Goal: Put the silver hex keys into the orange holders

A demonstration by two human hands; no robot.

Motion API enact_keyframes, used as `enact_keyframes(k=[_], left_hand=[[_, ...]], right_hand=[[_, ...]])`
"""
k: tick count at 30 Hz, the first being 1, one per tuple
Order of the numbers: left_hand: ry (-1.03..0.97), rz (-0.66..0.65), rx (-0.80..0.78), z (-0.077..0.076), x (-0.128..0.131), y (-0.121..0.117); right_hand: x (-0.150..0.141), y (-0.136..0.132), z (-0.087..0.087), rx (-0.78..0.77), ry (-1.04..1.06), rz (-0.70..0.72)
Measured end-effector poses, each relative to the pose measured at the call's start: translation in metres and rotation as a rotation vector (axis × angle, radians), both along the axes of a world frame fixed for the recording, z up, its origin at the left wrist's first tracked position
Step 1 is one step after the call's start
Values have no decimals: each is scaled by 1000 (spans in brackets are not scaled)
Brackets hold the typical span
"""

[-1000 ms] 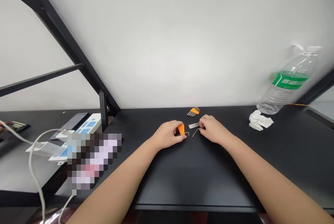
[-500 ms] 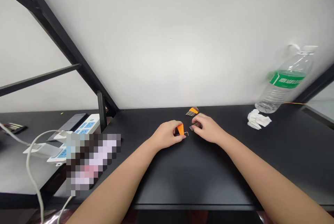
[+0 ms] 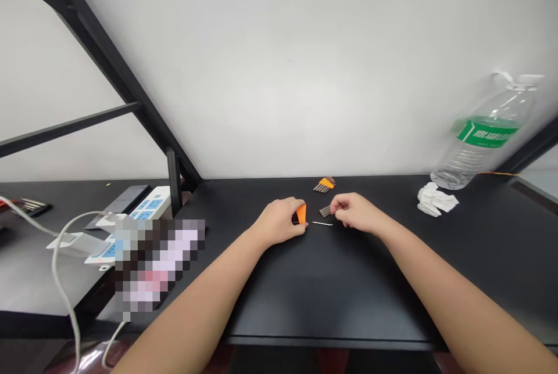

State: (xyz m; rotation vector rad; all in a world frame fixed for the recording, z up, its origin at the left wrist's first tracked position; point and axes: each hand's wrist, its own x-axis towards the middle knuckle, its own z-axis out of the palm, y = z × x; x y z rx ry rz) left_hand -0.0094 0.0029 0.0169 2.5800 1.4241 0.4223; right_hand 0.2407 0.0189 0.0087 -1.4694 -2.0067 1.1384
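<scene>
My left hand point(image 3: 279, 222) is closed around an orange hex-key holder point(image 3: 300, 214) resting on the black table point(image 3: 331, 292). My right hand point(image 3: 355, 213) pinches one thin metal hex key point(image 3: 322, 223), whose free end points left at the holder. A small bunch of loose hex keys point(image 3: 325, 211) lies just behind it, close to my right fingers. Farther back, near the wall, sits a second orange holder filled with keys point(image 3: 324, 185).
A clear water bottle with a green label point(image 3: 483, 136) stands at the back right, beside a crumpled white tissue point(image 3: 436, 199). At the left are a white power strip point(image 3: 143, 211), a white cable point(image 3: 65, 281) and a black slanted frame post point(image 3: 174, 179).
My right hand has drawn one hex key out of the loose bunch and now holds it level, pointing at the orange holder. My left hand has stayed on the holder.
</scene>
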Motion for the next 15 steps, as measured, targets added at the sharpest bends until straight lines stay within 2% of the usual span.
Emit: enact_keyframes(k=[3, 8, 11, 15], left_hand=[[-16, 6, -16, 0, 0, -1], [-53, -22, -44, -3, -3, 1], [-55, -26, -49, -6, -5, 4], [-69, -57, -49, -9, -5, 5]], right_hand=[[2, -1, 1, 94, -98, 62], [-5, -9, -4, 317, -284, 250], [-2, -10, -5, 337, -380, 236], [6, -5, -3, 347, -484, 139]])
